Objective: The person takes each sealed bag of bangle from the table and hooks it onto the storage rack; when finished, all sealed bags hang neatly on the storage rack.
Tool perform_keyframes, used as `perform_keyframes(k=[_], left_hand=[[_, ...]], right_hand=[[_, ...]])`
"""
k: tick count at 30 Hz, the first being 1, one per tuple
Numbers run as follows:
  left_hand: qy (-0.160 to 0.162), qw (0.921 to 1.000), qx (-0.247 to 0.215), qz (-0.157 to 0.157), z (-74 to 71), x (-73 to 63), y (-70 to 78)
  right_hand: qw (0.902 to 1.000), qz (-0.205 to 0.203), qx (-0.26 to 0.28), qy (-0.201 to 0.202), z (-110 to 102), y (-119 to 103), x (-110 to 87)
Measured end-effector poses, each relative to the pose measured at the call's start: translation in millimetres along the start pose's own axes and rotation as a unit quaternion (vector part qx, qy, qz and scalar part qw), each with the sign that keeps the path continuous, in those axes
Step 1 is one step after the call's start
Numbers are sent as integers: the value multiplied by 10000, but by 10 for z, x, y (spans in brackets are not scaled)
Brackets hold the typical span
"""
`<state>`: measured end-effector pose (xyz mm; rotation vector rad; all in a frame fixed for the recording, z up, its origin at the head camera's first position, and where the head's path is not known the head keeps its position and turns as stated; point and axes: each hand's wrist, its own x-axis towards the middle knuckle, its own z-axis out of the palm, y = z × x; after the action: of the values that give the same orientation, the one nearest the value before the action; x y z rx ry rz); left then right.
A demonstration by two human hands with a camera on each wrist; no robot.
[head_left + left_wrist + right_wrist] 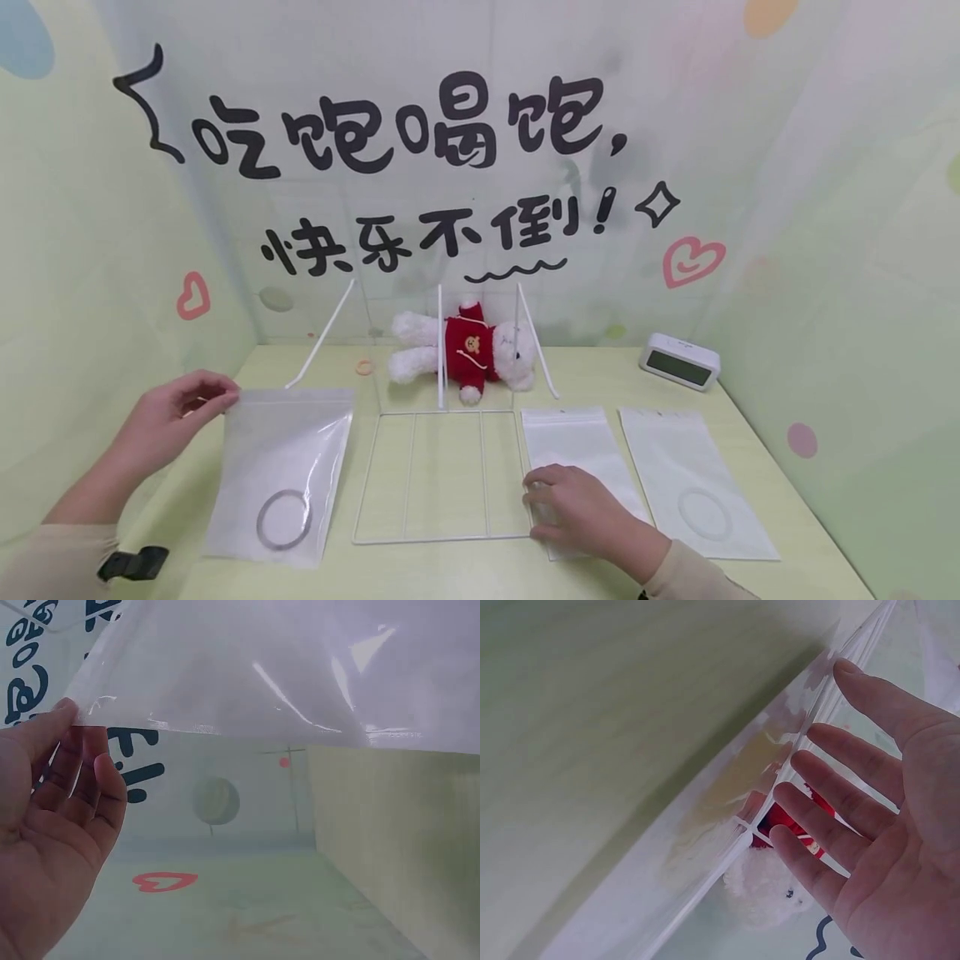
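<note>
Between thumb and fingers, my left hand (168, 425) pinches the upper left corner of a clear plastic zip bag (285, 454). A grey ring (260, 521) shows near that bag's bottom. The left wrist view has the thumb and fingers at the bag's edge (225, 712). My right hand (588, 512) is over a second zip bag (573, 442), covering its lower part, right at the side of a white wire rack (420, 542). Its fingers (832, 802) are spread and nearly straight in the right wrist view, close over the plastic.
A third zip bag (690, 458) with a pale ring lies at the right. Behind the rack is a white plush toy in a red hoodie (468, 346), on its side. The rack's thin arms rise at the back. A white digital clock (679, 362) stands at the back right.
</note>
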<state>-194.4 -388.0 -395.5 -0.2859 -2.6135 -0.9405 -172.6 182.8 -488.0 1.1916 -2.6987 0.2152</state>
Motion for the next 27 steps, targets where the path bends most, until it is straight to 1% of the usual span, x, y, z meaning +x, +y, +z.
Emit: perform_keyframes(k=[5,10,12,15,17,19,23,27], left_hand=[[83,9999,-76,96,-72,-19,169],[139,9994,-252,209,-135,-57,311],[207,9987,-392,254,-154,-72,367],[290,9967,-627,426,-176,-94,460],[298,9947,-787,584,-196,-114,527],[241,9926,-873,806,-224,-129,595],[123,9868,-986,1275,-296,-140,719],[115,9805,-1053,1653,-357,-128,813]], right_hand=[[10000,0,-26,-20,12,12,10],[10000,-22,-70,-10,17,15,10],[10000,-6,-77,-10,18,14,8],[10000,22,-86,-4,24,15,5],[10000,32,-81,-1,30,13,4],[10000,32,-83,0,33,11,4],[10000,13,-83,49,29,7,1],[9999,4,-54,96,27,5,-1]])
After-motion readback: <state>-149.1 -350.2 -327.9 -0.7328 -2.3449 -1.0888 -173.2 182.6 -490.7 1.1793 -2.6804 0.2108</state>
